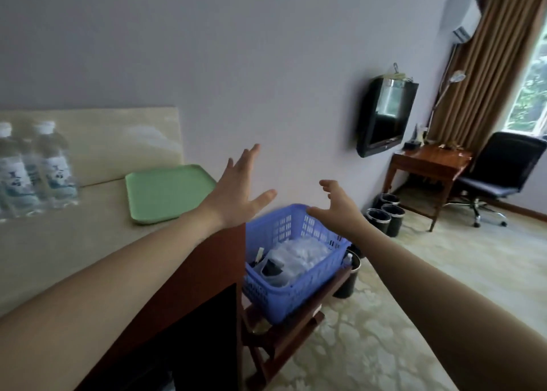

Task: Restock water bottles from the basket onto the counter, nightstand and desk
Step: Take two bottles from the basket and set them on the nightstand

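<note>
Water bottles (44,168) stand at nine o'clock on the counter (44,257), left of the green tray (165,192); my left hand (236,189) hovers with fingers straight and spread, holding nothing; the basket (296,299) sits at six o'clock, and I should reach in clear of the counter's corner; my right hand (340,210), fingers loosely curled and empty, hangs over its rim; the desk (429,160) waits at three o'clock, crowded by the chair (509,154).

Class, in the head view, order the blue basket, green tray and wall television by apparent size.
Largest: blue basket.
Then green tray and television, which look alike; the television hangs farther off, so unranked.
</note>
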